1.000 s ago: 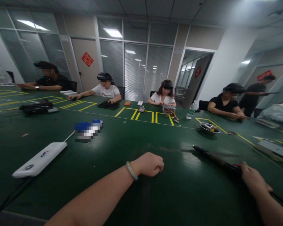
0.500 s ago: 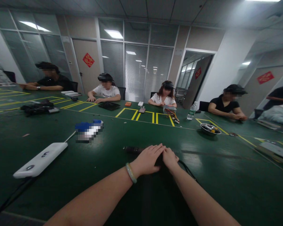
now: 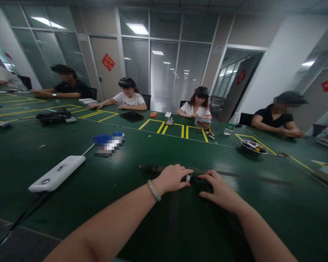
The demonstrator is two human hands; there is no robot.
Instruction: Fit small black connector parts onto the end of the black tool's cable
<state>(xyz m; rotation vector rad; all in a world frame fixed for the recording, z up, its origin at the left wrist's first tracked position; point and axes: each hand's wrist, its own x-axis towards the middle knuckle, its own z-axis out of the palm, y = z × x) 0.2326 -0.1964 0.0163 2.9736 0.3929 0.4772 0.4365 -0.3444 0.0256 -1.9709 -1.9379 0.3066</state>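
A black electric screwdriver (image 3: 152,168) lies across the green table with its narrow metal tip to the left. My left hand (image 3: 173,179), with a pale green bangle on the wrist, is wrapped over its body from above. The tool's rear end, with a small white label, shows between thumb and fingers. My right hand (image 3: 217,189) is just right of that end, thumb and fingers apart. Its fingertips are close to the black cord; whether they touch it I cannot tell. The palm side of both hands is hidden.
At left lies a white power bank (image 3: 57,173) with cables. Beyond it is a blurred-out phone-like item (image 3: 109,144). A metal bowl (image 3: 253,148) of small parts and a water bottle (image 3: 231,124) stand at right. Several people sit along the table's far side.
My right hand has come away from my left hand, moved right and spread its fingers. My left hand stays on the screwdriver. The view has shifted slightly.
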